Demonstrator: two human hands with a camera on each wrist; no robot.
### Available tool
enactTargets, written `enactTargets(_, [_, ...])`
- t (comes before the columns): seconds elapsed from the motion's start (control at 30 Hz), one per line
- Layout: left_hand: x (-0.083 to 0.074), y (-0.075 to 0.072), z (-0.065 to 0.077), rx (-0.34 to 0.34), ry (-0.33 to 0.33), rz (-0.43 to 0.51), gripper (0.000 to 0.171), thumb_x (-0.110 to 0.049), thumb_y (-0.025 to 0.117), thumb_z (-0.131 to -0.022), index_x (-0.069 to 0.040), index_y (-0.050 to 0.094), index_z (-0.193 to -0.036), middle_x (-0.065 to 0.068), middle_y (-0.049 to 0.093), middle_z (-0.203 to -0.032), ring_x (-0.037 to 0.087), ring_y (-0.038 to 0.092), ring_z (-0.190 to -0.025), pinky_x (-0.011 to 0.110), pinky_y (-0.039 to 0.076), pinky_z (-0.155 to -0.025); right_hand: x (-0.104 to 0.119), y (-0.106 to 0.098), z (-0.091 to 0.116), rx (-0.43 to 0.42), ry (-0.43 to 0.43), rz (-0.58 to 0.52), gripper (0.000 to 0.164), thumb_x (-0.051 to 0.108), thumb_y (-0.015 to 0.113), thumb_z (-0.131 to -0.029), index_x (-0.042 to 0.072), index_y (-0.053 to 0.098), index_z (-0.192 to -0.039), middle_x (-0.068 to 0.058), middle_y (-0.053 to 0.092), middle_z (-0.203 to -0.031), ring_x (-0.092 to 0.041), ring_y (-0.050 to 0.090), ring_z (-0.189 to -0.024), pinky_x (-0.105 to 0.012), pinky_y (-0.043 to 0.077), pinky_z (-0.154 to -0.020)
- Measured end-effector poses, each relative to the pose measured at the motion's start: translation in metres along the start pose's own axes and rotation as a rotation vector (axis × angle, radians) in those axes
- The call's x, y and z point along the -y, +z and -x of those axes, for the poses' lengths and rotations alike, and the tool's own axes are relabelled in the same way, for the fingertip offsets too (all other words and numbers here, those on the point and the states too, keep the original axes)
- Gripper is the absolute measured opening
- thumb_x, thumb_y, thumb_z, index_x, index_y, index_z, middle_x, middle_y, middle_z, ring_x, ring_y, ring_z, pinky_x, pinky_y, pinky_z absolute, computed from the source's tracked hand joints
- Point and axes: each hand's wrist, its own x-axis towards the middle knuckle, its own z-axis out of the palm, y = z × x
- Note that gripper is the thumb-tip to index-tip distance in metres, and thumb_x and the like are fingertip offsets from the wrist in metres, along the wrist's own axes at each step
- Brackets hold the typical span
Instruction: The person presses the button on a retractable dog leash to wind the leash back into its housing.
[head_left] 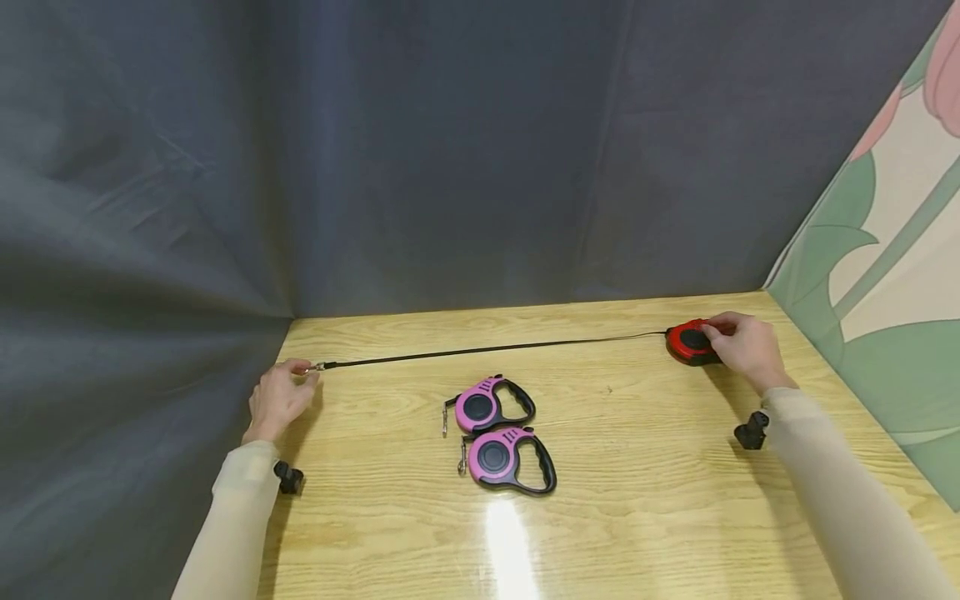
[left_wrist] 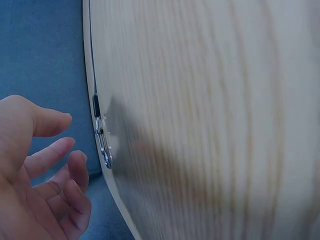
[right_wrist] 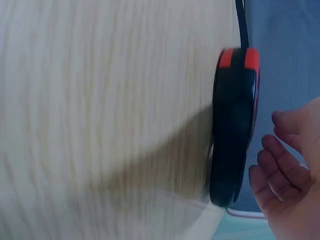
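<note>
A red and black retractable dog leash (head_left: 682, 343) lies at the far right of the wooden table, its black cord (head_left: 480, 351) drawn out leftward in a nearly straight line. The cord's metal clip (left_wrist: 103, 145) rests on the table near the far left edge. Beside that clip is my left hand (head_left: 277, 400), fingers loosely bent, with a gap to the metal in the left wrist view. My right hand (head_left: 750, 350) hovers at the leash's handle end; in the right wrist view its relaxed fingers stand apart from the black handle (right_wrist: 232, 125).
Two pink and black retractable leashes (head_left: 474, 407) lie one in front of the other mid-table, clips to the left. A dark curtain (head_left: 465, 167) hangs behind and at the left. Flowered fabric (head_left: 885, 275) borders the right side.
</note>
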Motion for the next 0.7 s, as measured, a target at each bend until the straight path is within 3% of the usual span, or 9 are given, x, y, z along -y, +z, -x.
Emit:
enactTargets(0.1, [0.002, 0.000, -0.003, -0.013, -0.010, -0.008, 0.048, -0.035, 0.058, -0.108, -0.005, 0.062, -0.145, 0.023, 0.065, -0.139, 0.049, 0.067, -0.103, 0.058, 0.051, -0.077, -0.005, -0.005, -0.001, -0.011, 0.017, 0.024, 0.033, 0.025, 0.064, -0.104, -0.004, 0.074, -0.117, -0.032, 0.074, -0.113, -0.049, 0.066, -0.104, -0.044, 0.048, -0.078])
enactTargets(0.37, [0.007, 0.000, -0.012, 0.029, -0.033, -0.059, 0.052, -0.033, 0.054, -0.109, -0.004, 0.056, -0.152, 0.028, 0.062, -0.138, 0.054, 0.064, -0.111, 0.064, 0.051, -0.086, -0.015, -0.017, -0.006, 0.068, -0.010, 0.117, 0.039, 0.020, 0.064, -0.101, -0.014, 0.067, -0.121, -0.039, 0.068, -0.117, -0.060, 0.062, -0.105, -0.066, 0.048, -0.086])
enactTargets(0.57, [0.010, 0.002, -0.015, 0.061, -0.080, -0.077, 0.051, -0.033, 0.051, -0.110, -0.005, 0.055, -0.153, 0.028, 0.062, -0.139, 0.056, 0.062, -0.116, 0.067, 0.049, -0.093, -0.026, -0.018, -0.009, 0.098, 0.015, 0.140, 0.043, 0.023, 0.063, -0.103, -0.015, 0.067, -0.120, -0.039, 0.069, -0.116, -0.060, 0.062, -0.104, -0.065, 0.050, -0.085])
enactTargets(0.7, [0.009, 0.003, -0.017, 0.054, -0.083, -0.087, 0.048, -0.035, 0.052, -0.110, -0.006, 0.059, -0.148, 0.027, 0.063, -0.134, 0.055, 0.062, -0.115, 0.067, 0.049, -0.091, -0.026, -0.019, -0.011, 0.134, 0.052, 0.122, 0.045, 0.029, 0.062, -0.104, -0.014, 0.070, -0.117, -0.036, 0.071, -0.114, -0.056, 0.064, -0.102, -0.055, 0.051, -0.078])
